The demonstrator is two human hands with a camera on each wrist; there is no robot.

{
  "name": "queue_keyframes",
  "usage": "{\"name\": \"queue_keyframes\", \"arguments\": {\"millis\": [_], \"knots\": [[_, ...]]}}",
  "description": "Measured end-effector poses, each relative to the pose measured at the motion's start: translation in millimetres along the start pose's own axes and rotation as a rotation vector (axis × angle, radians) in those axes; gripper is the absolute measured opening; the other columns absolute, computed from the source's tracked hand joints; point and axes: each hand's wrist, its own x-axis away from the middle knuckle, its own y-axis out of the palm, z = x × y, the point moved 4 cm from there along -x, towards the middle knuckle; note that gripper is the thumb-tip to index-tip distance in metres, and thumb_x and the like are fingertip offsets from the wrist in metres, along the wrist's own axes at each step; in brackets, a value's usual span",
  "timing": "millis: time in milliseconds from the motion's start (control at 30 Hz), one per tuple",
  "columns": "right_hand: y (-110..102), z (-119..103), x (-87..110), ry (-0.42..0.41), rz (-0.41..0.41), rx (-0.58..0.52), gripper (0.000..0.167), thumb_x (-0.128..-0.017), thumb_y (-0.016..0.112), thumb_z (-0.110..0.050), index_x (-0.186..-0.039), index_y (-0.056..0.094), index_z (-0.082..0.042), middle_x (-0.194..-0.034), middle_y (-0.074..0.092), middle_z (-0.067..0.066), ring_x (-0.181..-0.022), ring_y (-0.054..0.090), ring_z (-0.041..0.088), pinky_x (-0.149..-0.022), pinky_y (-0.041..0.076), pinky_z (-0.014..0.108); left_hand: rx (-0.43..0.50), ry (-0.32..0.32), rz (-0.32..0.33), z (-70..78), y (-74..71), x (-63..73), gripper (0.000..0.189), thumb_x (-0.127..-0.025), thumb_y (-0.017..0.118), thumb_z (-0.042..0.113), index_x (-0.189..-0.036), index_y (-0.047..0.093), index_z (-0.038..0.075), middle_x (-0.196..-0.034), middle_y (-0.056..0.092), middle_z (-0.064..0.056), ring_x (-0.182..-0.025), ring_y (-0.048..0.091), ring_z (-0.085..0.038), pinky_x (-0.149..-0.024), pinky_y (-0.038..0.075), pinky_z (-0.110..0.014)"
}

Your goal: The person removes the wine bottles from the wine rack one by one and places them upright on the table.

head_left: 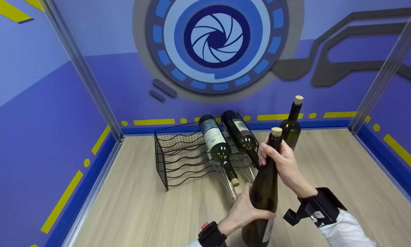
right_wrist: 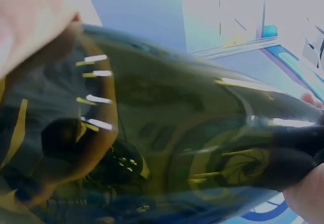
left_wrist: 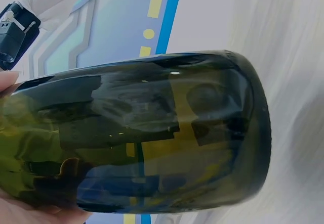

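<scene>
Both hands hold one dark green wine bottle (head_left: 265,188) with a cork in its mouth, tilted slightly at the front of the table. My left hand (head_left: 244,209) grips the lower body, thumb across its front. Higher up, my right hand (head_left: 284,164) has its fingers curled round the neck. In the left wrist view the bottle's glass body (left_wrist: 152,138) fills the middle, its base toward the right. The right wrist view shows the bottle's shoulder (right_wrist: 167,123) close up. Part of a pale label faces right near the base.
Behind the hands stands a black wire wine rack (head_left: 162,161) with wavy rungs. On it lie a white-labelled bottle (head_left: 214,137) and a darker bottle (head_left: 239,128), necks toward me. Another corked bottle (head_left: 291,128) stands upright right of the rack. Printed panels enclose the wooden table (head_left: 133,212).
</scene>
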Motion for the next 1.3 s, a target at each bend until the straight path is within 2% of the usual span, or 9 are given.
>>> {"name": "queue_keyframes", "arguments": {"millis": [100, 367, 500, 733, 833, 933, 1100, 1300], "knots": [[0.9, 0.4, -0.2, -0.017, -0.007, -0.020, 0.010, -0.093, 0.043, 0.000, -0.089, 0.036, 0.006, -0.064, 0.038, 0.012, -0.052, 0.041, 0.019, -0.050, 0.041, 0.029, -0.017, 0.007, -0.002, -0.4, 0.2, -0.1, 0.065, -0.052, 0.084, 0.036, -0.100, 0.042, 0.021, -0.082, 0.054, 0.009, -0.072, 0.054, -0.009, -0.062, 0.044, -0.025], [1.0, 0.2, -0.3, -0.023, -0.018, -0.010, 0.011, -0.093, 0.041, 0.000, -0.083, 0.037, 0.002, -0.062, 0.036, 0.011, -0.050, 0.040, 0.016, -0.047, 0.038, 0.027, -0.082, 0.017, -0.016, -0.9, 0.8, -0.1, 0.067, -0.054, 0.083, 0.045, -0.101, 0.042, 0.021, -0.083, 0.052, 0.011, -0.075, 0.052, -0.008, -0.064, 0.043, -0.025], [1.3, -1.4, 0.0, -0.038, -0.034, -0.009, 0.009, -0.093, 0.040, 0.002, -0.084, 0.038, 0.002, -0.060, 0.036, 0.011, -0.049, 0.039, 0.017, -0.045, 0.038, 0.027, -0.085, 0.026, -0.067, -0.2, 1.3, -0.3, 0.070, -0.057, 0.081, 0.047, -0.107, 0.041, 0.020, -0.088, 0.052, 0.011, -0.079, 0.052, -0.008, -0.067, 0.043, -0.025], [-0.7, -3.4, -0.1, -0.052, -0.054, 0.024, 0.011, -0.092, 0.041, 0.003, -0.082, 0.037, 0.004, -0.059, 0.036, 0.012, -0.047, 0.039, 0.017, -0.043, 0.037, 0.027, -0.039, 0.058, -0.163, 1.0, 0.1, 1.3, 0.079, -0.065, 0.079, 0.040, -0.128, 0.037, 0.016, -0.106, 0.053, 0.010, -0.091, 0.052, -0.006, -0.078, 0.042, -0.024], [-5.0, -4.9, 0.5, -0.070, -0.051, 0.065, 0.011, -0.092, 0.041, 0.004, -0.081, 0.037, 0.006, -0.057, 0.037, 0.013, -0.045, 0.040, 0.019, -0.042, 0.038, 0.028, 0.019, 0.033, -0.193, 0.4, -1.0, 2.9, 0.071, -0.068, 0.078, 0.035, -0.124, 0.040, 0.015, -0.107, 0.053, 0.010, -0.094, 0.053, -0.007, -0.080, 0.042, -0.025], [-11.6, -5.4, 1.6, -0.076, -0.044, 0.112, 0.010, -0.091, 0.042, 0.005, -0.082, 0.038, 0.005, -0.057, 0.039, 0.014, -0.044, 0.042, 0.019, -0.042, 0.039, 0.028, 0.036, 0.009, -0.211, -1.3, -2.8, 5.2, 0.062, -0.070, 0.077, 0.031, -0.120, 0.043, 0.015, -0.109, 0.054, 0.009, -0.098, 0.052, -0.009, -0.082, 0.042, -0.027], [-28.4, -7.5, 4.9, -0.080, -0.015, 0.187, 0.010, -0.091, 0.043, 0.005, -0.082, 0.040, 0.007, -0.057, 0.041, 0.014, -0.044, 0.043, 0.018, -0.042, 0.040, 0.027, -0.046, 0.019, -0.229, -6.7, -6.3, 11.7, 0.052, -0.074, 0.073, 0.033, -0.114, 0.046, 0.014, -0.108, 0.055, 0.007, -0.099, 0.053, -0.011, -0.080, 0.043, -0.026], [-54.1, -12.4, 7.0, -0.101, 0.047, 0.199, 0.010, -0.090, 0.042, 0.009, -0.083, 0.038, 0.013, -0.057, 0.043, 0.016, -0.044, 0.044, 0.020, -0.043, 0.042, 0.027, -0.086, 0.069, -0.257, -13.5, -12.0, 17.7, 0.039, -0.079, 0.069, 0.029, -0.106, 0.050, 0.009, -0.095, 0.057, 0.007, -0.087, 0.054, -0.006, -0.075, 0.044, -0.024]]}}
